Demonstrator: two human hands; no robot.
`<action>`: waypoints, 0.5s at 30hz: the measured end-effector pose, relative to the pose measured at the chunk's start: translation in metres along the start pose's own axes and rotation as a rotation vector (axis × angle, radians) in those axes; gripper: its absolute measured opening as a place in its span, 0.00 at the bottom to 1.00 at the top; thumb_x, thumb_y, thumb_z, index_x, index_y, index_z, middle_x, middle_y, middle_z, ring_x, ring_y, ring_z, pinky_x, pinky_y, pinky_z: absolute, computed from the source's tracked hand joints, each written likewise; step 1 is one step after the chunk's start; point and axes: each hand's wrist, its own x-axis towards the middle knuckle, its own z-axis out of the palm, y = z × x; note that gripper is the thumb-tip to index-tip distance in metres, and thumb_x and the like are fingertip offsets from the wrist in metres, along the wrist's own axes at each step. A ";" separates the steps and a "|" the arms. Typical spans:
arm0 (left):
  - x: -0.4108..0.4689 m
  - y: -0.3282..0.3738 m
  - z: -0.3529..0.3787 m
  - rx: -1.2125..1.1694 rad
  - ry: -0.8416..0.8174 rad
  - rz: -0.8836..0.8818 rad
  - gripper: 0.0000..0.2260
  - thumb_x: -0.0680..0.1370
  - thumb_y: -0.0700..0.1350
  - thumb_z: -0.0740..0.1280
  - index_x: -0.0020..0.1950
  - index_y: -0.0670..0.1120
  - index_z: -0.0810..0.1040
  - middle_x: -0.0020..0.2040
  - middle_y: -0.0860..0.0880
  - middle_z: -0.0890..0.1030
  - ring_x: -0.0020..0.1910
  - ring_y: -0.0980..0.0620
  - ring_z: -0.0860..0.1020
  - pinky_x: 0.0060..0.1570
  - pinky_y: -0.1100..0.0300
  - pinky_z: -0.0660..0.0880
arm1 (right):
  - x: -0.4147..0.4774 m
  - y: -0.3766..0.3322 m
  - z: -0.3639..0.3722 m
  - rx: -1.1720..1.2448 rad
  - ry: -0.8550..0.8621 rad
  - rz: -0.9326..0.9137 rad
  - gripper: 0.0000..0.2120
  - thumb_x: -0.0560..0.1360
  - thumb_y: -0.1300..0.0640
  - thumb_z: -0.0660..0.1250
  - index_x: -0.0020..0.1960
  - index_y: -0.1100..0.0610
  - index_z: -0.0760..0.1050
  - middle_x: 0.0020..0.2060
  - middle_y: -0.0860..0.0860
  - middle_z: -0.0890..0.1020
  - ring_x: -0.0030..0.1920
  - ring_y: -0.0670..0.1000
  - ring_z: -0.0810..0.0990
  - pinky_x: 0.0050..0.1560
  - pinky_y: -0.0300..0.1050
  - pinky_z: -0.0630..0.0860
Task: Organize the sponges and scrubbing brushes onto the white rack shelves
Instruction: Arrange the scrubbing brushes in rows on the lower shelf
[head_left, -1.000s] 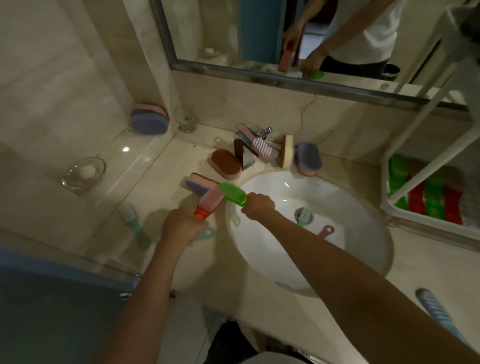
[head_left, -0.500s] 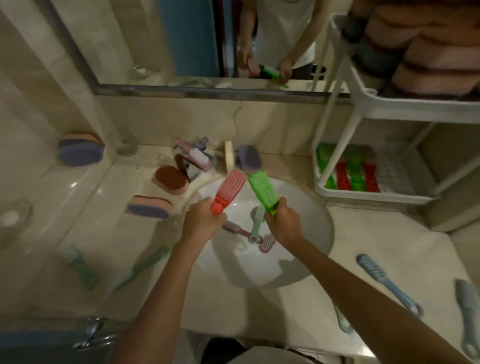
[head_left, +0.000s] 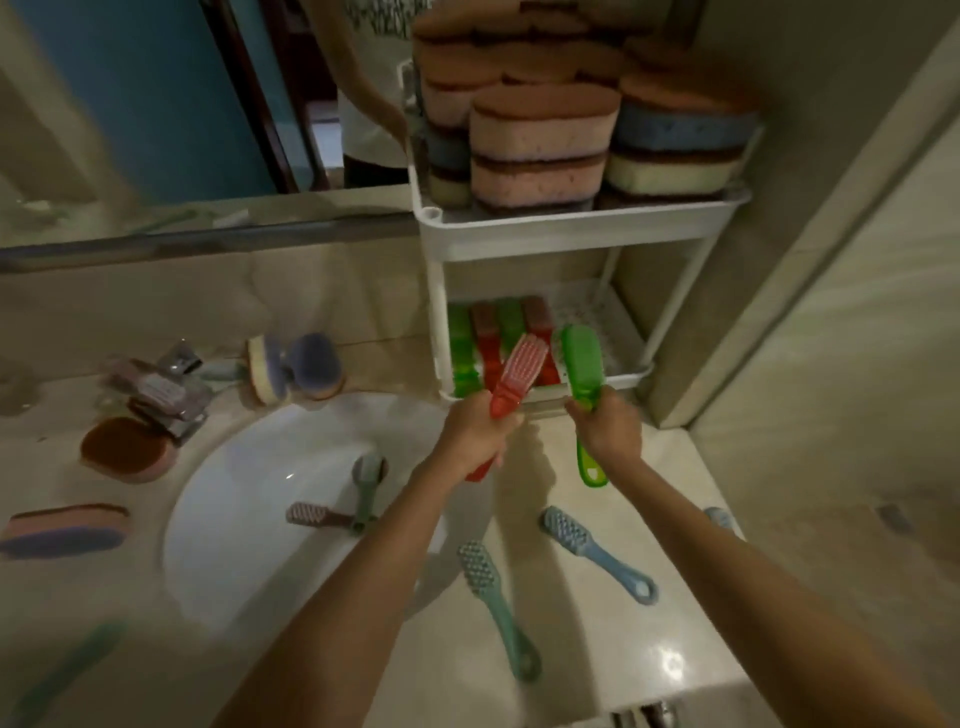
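My left hand (head_left: 475, 431) grips a red scrubbing brush (head_left: 519, 371) by its handle, bristles up, its head over the front edge of the white rack (head_left: 571, 236). Just to its right, my right hand (head_left: 605, 428) grips a green scrubbing brush (head_left: 582, 361), whose head also reaches over the lower shelf (head_left: 613, 322). Several green and red brushes (head_left: 488, 338) lie side by side on that shelf. Stacked sponges (head_left: 545, 135) fill the upper shelf.
Two brushes (head_left: 337, 512) lie in the white sink (head_left: 244, 519). Blue-green brushes (head_left: 592, 551) lie on the counter in front of the rack. Loose sponges (head_left: 124, 449) sit left of the sink and sponges (head_left: 296, 366) behind it by the tap. A wall stands right of the rack.
Both hands have carried the red and green brushes from above the sink rightward to the rack's lower shelf. The view has swung right with them.
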 end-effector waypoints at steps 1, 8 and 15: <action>0.011 0.009 0.003 -0.029 -0.008 -0.025 0.11 0.78 0.42 0.61 0.36 0.46 0.70 0.26 0.48 0.73 0.15 0.60 0.71 0.19 0.71 0.67 | 0.015 -0.001 -0.006 -0.028 -0.024 -0.007 0.19 0.75 0.50 0.65 0.56 0.66 0.74 0.53 0.65 0.80 0.55 0.64 0.78 0.50 0.52 0.74; 0.069 0.034 0.008 -0.085 0.176 -0.210 0.12 0.81 0.39 0.52 0.51 0.37 0.74 0.46 0.37 0.77 0.51 0.41 0.78 0.43 0.56 0.72 | 0.100 -0.017 -0.016 -0.244 -0.105 -0.053 0.15 0.76 0.55 0.63 0.58 0.64 0.75 0.56 0.61 0.80 0.57 0.61 0.78 0.52 0.50 0.75; 0.094 0.030 0.005 -0.143 0.184 -0.291 0.15 0.81 0.41 0.50 0.34 0.45 0.66 0.32 0.48 0.69 0.31 0.52 0.70 0.29 0.62 0.67 | 0.140 -0.015 0.008 -0.360 -0.262 -0.074 0.16 0.79 0.54 0.57 0.62 0.61 0.71 0.57 0.58 0.77 0.58 0.57 0.77 0.51 0.49 0.74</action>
